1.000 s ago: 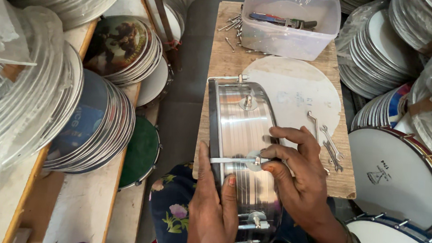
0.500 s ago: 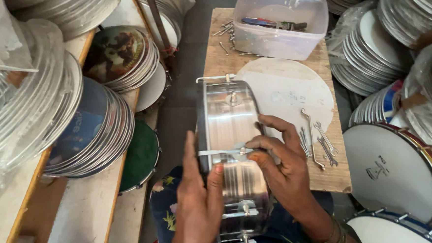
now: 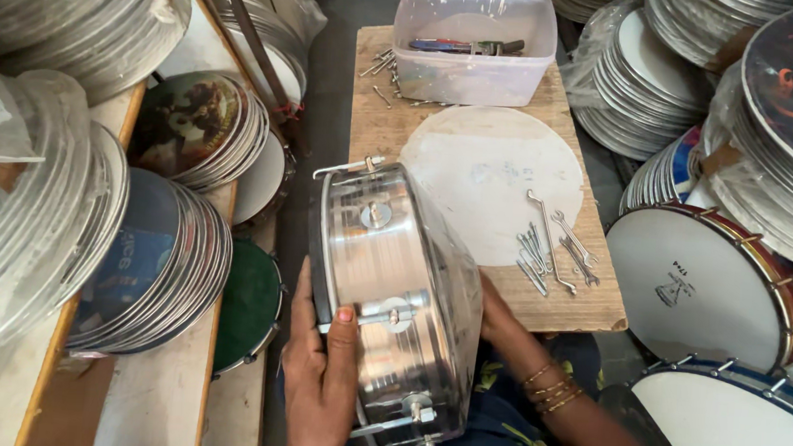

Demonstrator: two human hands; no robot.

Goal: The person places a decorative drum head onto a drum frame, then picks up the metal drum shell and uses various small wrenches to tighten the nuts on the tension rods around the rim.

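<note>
A shiny metal drum shell (image 3: 385,277) with tension rods along its side stands on edge in front of me, tilted over my lap. My left hand (image 3: 316,373) grips its near rim, thumb on the metal side. My right hand (image 3: 493,317) is mostly hidden behind the drum's far face, supporting it; only the wrist with gold bangles (image 3: 551,389) shows. A round white drum skin (image 3: 494,178) lies flat on the wooden board (image 3: 591,306) just beyond the drum.
Small spanners and metal rods (image 3: 553,249) lie on the board's right side. A clear plastic tub (image 3: 474,42) with tools stands at the far end, loose rods beside it. Stacks of drum frames and skins (image 3: 150,264) fill the left shelf; finished drums (image 3: 696,284) crowd the right.
The drum has been turned and tilted upright on its edge. My right hand has slid from the top of the shell to behind it; my left hand shifted onto the near rim.
</note>
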